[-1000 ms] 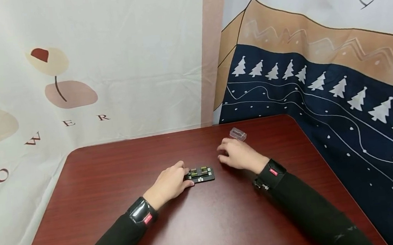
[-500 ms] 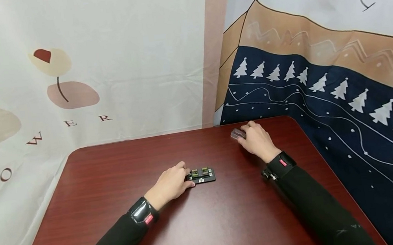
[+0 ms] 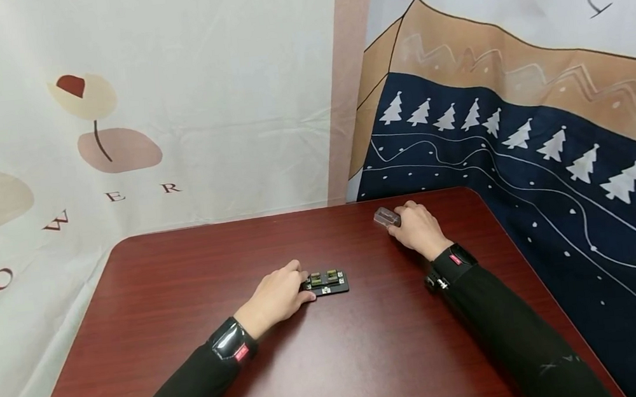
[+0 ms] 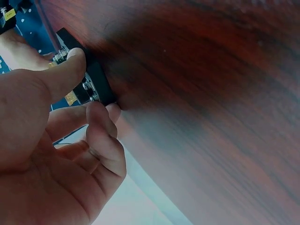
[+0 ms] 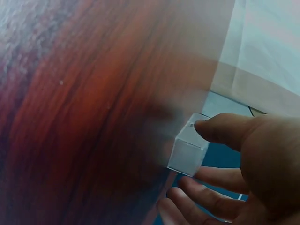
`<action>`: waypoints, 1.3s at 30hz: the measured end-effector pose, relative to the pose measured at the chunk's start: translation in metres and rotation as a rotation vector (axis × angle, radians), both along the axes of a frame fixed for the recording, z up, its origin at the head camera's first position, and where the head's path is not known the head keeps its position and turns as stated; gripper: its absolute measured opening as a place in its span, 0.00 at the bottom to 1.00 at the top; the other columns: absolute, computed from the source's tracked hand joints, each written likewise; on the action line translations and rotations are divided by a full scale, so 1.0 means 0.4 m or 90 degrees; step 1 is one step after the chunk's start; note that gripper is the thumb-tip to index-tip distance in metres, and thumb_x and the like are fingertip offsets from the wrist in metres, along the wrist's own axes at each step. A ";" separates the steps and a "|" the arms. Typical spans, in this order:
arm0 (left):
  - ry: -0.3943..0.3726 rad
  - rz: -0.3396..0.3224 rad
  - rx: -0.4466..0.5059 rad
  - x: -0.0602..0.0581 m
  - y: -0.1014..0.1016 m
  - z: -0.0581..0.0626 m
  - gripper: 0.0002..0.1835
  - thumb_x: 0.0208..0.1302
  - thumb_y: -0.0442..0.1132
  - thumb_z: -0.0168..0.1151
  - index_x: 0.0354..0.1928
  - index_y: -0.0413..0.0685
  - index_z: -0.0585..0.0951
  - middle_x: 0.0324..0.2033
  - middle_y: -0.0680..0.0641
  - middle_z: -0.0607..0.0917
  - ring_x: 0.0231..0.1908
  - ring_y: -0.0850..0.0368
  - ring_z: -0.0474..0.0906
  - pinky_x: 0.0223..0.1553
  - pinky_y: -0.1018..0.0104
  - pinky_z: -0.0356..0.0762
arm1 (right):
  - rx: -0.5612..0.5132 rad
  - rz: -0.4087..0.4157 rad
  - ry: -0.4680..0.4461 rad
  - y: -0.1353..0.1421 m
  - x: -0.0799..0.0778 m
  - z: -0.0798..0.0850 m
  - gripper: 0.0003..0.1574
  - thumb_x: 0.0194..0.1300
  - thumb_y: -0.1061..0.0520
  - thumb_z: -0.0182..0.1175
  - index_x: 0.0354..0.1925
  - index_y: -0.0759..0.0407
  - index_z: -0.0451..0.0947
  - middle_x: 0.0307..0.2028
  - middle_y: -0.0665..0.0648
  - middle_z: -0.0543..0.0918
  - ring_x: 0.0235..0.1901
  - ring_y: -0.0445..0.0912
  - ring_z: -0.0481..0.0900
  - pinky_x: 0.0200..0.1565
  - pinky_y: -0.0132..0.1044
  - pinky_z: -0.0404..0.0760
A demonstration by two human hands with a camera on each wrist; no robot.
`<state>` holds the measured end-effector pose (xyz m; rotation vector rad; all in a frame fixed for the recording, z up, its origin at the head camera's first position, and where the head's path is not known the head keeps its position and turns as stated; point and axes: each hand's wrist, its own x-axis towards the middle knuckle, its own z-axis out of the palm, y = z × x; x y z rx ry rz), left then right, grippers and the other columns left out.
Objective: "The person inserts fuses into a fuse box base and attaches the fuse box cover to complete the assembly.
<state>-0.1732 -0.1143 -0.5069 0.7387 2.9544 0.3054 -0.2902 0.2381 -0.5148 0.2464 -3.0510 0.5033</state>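
Observation:
In the head view a small black block with metal terminals and yellow-green parts on top (image 3: 327, 282) lies on the table, mid-way across. My left hand (image 3: 274, 297) grips its left end between thumb and fingers; the left wrist view shows the thumb pressed on the block's side (image 4: 101, 79). Toward the far right corner a small clear plastic cover (image 3: 386, 217) sits on the table. My right hand (image 3: 420, 230) pinches its right end. Seen from the right wrist, the clear cover (image 5: 187, 152) is boxy, with the thumb on one face and a finger on the opposite side.
The reddish-brown wooden table (image 3: 186, 262) has rounded far corners. A pale printed curtain (image 3: 228, 105) stands behind it. A dark blue cloth with white trees (image 3: 463, 152) hangs along the right side.
My right hand has moved right and slightly away from me, from beside the clear cover to pinching it. The left hand still holds the black block in the same place.

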 end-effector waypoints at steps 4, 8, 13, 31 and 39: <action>-0.002 0.000 -0.002 -0.001 0.001 -0.002 0.22 0.72 0.56 0.76 0.55 0.47 0.90 0.43 0.49 0.78 0.33 0.53 0.78 0.39 0.48 0.86 | -0.010 -0.005 -0.007 0.001 -0.001 -0.005 0.33 0.74 0.51 0.68 0.69 0.69 0.81 0.62 0.71 0.83 0.55 0.65 0.84 0.54 0.65 0.86; -0.010 0.003 -0.005 -0.002 0.002 -0.001 0.23 0.72 0.56 0.75 0.57 0.46 0.90 0.44 0.49 0.78 0.34 0.52 0.79 0.41 0.48 0.87 | -0.016 -0.011 -0.019 0.001 0.000 -0.002 0.31 0.75 0.53 0.67 0.68 0.68 0.82 0.60 0.70 0.84 0.54 0.64 0.84 0.54 0.63 0.86; -0.013 0.004 -0.003 -0.003 0.001 0.002 0.23 0.72 0.56 0.75 0.55 0.46 0.90 0.44 0.49 0.79 0.34 0.51 0.80 0.42 0.46 0.87 | -0.021 -0.007 -0.018 0.002 -0.003 -0.003 0.29 0.75 0.53 0.67 0.67 0.68 0.82 0.57 0.70 0.85 0.51 0.64 0.85 0.54 0.62 0.86; -0.025 0.011 -0.003 -0.006 -0.003 0.001 0.26 0.73 0.57 0.75 0.61 0.46 0.89 0.47 0.49 0.80 0.36 0.51 0.81 0.43 0.47 0.87 | -0.034 0.092 0.051 -0.065 0.063 0.033 0.26 0.72 0.51 0.68 0.63 0.59 0.85 0.51 0.60 0.86 0.45 0.56 0.84 0.46 0.55 0.87; -0.019 0.006 -0.004 -0.006 -0.004 0.002 0.24 0.72 0.57 0.75 0.58 0.47 0.89 0.45 0.49 0.79 0.35 0.51 0.80 0.41 0.47 0.87 | -0.057 0.171 0.052 -0.127 0.118 0.068 0.25 0.72 0.51 0.70 0.64 0.57 0.85 0.49 0.57 0.87 0.45 0.52 0.81 0.47 0.49 0.86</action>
